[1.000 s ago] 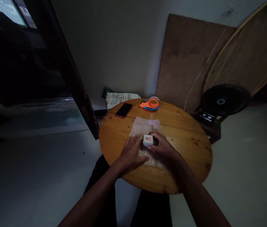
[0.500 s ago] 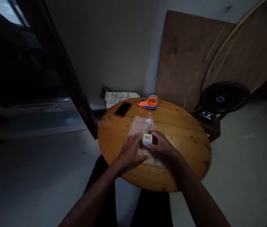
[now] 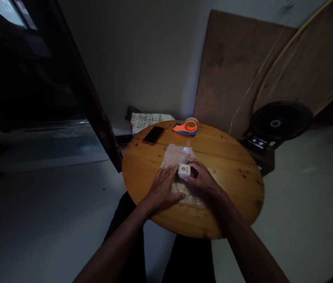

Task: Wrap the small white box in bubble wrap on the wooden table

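Note:
A small white box (image 3: 184,171) with red print on top sits on a sheet of bubble wrap (image 3: 175,154). My right hand (image 3: 203,179) grips the box from the right, with thumb and fingers about its sides. My left hand (image 3: 164,188) lies flat on the bubble wrap to the left of the box, fingers stretched out and thumb apart. Its fingertips are close to the box; whether they touch it I cannot tell. A short strip of clear tape (image 3: 188,143) sticks up at the far edge of the wrap.
The round wooden table (image 3: 234,173) carries a phone (image 3: 153,135) at far left and an orange tape dispenser (image 3: 187,126) at the back. A printed white bag (image 3: 148,121) lies behind the table's far edge. A black fan (image 3: 275,123) stands to the right.
Both hands and the box hold nearly the same place. The view has shifted very slightly.

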Motion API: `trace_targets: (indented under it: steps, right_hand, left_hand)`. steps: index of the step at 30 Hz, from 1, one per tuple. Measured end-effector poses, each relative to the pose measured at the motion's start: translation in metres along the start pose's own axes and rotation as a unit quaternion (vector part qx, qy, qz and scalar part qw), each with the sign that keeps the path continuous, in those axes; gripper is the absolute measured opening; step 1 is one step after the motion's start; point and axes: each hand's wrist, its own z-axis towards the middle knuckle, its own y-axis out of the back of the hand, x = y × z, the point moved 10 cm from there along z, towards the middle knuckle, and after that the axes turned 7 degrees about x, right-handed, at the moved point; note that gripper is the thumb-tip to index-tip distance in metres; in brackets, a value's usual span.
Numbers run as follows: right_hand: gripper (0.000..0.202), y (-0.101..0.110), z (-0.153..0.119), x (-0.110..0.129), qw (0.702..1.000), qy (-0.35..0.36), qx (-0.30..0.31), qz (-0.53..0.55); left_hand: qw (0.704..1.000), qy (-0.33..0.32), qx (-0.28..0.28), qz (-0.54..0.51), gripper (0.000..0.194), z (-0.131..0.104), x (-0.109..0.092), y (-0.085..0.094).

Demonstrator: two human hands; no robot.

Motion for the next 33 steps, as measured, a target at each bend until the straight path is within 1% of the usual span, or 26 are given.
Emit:
trace_targets:
  steps: [5, 10, 14, 17, 19, 21, 23, 25, 28, 30, 33]
  right_hand:
    - [0.046, -0.001, 0.0, -0.001, 1.0, -0.013, 0.001, -0.005]
    - [0.05, 0.001, -0.002, 0.004, 1.0, -0.018, -0.008, -0.016]
    - [0.043, 0.002, -0.001, 0.007, 1.0, -0.012, -0.006, 0.006]
    - [0.043, 0.003, -0.001, 0.005, 1.0, -0.014, -0.01, 0.002]
    - [0.043, 0.003, 0.0, 0.003, 1.0, -0.016, -0.014, -0.006]
    - [0.044, 0.002, 0.0, 0.002, 1.0, -0.012, -0.017, -0.011]
    - [0.044, 0.001, 0.0, 0.002, 1.0, -0.007, -0.015, -0.014]
    - [0.046, 0.001, 0.0, 0.002, 1.0, -0.008, -0.013, -0.013]
    - [0.049, 0.002, -0.002, 0.004, 1.0, -0.018, -0.014, -0.007]
    - [0.051, 0.002, -0.003, 0.005, 1.0, -0.02, -0.012, 0.001]
    - [0.051, 0.001, -0.004, 0.005, 1.0, -0.025, -0.002, 0.016]
  left_hand:
    - [1.0, 0.001, 0.001, -0.007, 0.101, 0.0, -0.001, 0.0]
    - [1.0, 0.002, 0.0, -0.003, 0.102, 0.0, 0.001, -0.002]
    - [1.0, -0.002, -0.011, -0.01, 0.1, 0.0, 0.0, 0.0]
    - [0.999, -0.012, -0.026, -0.024, 0.096, 0.0, -0.001, 0.002]
    - [0.998, -0.01, -0.046, -0.031, 0.087, -0.002, 0.002, 0.007]
    - [0.997, -0.013, -0.069, -0.027, 0.074, -0.008, 0.002, 0.016]
    - [0.996, -0.031, -0.08, -0.009, 0.058, -0.017, -0.004, 0.025]
    - [0.996, -0.058, -0.066, 0.014, 0.045, -0.027, -0.015, 0.031]
    - [0.995, -0.083, -0.016, 0.047, 0.033, -0.038, -0.03, 0.029]
    - [0.994, -0.089, 0.009, 0.067, 0.026, -0.042, -0.037, 0.026]
    - [0.992, -0.088, 0.025, 0.089, 0.015, -0.042, -0.041, 0.022]
